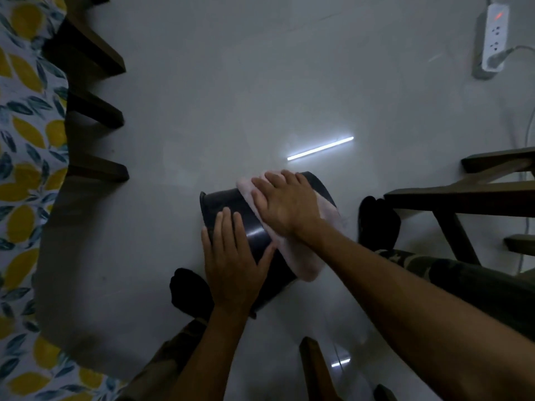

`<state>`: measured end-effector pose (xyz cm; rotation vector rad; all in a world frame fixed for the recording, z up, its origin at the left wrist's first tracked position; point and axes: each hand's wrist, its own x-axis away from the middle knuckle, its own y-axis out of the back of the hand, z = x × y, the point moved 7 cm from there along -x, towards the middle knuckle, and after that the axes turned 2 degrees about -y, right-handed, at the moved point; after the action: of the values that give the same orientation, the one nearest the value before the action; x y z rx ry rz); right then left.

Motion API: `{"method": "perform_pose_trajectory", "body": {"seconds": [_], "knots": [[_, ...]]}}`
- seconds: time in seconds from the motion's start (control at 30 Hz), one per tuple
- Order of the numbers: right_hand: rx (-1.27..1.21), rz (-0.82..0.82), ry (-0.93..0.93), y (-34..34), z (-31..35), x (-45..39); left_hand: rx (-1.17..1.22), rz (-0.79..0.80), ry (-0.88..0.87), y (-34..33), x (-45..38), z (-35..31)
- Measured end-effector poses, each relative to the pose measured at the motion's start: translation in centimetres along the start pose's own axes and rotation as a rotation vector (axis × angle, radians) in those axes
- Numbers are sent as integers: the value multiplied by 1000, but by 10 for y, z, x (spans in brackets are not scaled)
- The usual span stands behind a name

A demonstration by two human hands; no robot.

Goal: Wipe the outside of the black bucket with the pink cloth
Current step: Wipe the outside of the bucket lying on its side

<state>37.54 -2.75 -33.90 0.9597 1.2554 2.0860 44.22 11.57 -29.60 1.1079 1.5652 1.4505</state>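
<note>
The black bucket lies tipped on the pale floor between my two dark-socked feet. A pink cloth is draped over its curved side. My right hand lies flat on the cloth, fingers spread, pressing it onto the bucket's far part. My left hand rests palm-down on the bare black wall nearer to me, fingers apart, steadying it. The bucket's lower side is hidden beneath my hands.
A lemon-print cloth hangs at the left over dark wooden legs. More wooden furniture stands at the right. A white power strip with a cable lies at the far right. A chair leg rises near me.
</note>
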Motion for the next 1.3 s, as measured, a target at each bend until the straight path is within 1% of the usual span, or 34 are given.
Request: {"method": "perform_pose_trajectory", "body": {"seconds": [0.1, 0.17, 0.27, 0.3, 0.37, 0.43, 0.5, 0.57, 0.63, 0.7, 0.77, 0.8, 0.83, 0.9, 0.97, 1.03, 1.13, 1.23, 1.3], "knots": [[67, 172, -98, -3, -28, -28, -13, -23, 23, -6, 16, -5], [48, 219, -192, -2, -56, -27, -23, -48, 40, -8, 24, -9], [-114, 160, -303, 1, -84, 3, 12, -40, 57, -13, 46, -20], [-102, 156, -316, -2, -85, 20, 31, -31, 59, -15, 57, -25], [3, 130, -325, -8, -77, 58, 56, -3, 47, -16, 81, -35], [72, 138, -363, -15, -70, 96, 69, 27, 29, -14, 104, -40], [47, 105, -409, -18, -67, 122, 85, 65, 19, -9, 119, -43], [-67, 12, -470, -14, -66, 139, 100, 99, 37, 2, 117, -43], [-150, -74, -497, -10, -65, 151, 106, 163, 88, 13, 93, -38], [-150, -75, -458, -11, -61, 161, 141, 258, 192, 20, 57, -20], [-193, -47, -457, -13, -62, 161, 312, 400, 301, 13, 28, -3], [-236, -56, -485, -12, -65, 159, 428, 466, 326, 9, 19, -2], [-268, -82, -504, -11, -68, 155, 496, 495, 318, 6, 11, -3], [-266, -144, -473, -5, -67, 141, 498, 459, 266, 8, -5, -1], [-271, -167, -422, -1, -63, 121, 483, 366, 237, 13, -18, 8], [-289, -182, -396, 1, -60, 107, 481, 267, 245, 16, -16, 18], [-353, -165, -427, -6, -59, 110, 523, 169, 297, 17, 20, 18], [-437, -138, -510, -16, -57, 139, 447, 133, 314, 17, 61, 14], [-451, -106, -520, -18, -58, 157, 391, 127, 324, 17, 76, 11]]}}
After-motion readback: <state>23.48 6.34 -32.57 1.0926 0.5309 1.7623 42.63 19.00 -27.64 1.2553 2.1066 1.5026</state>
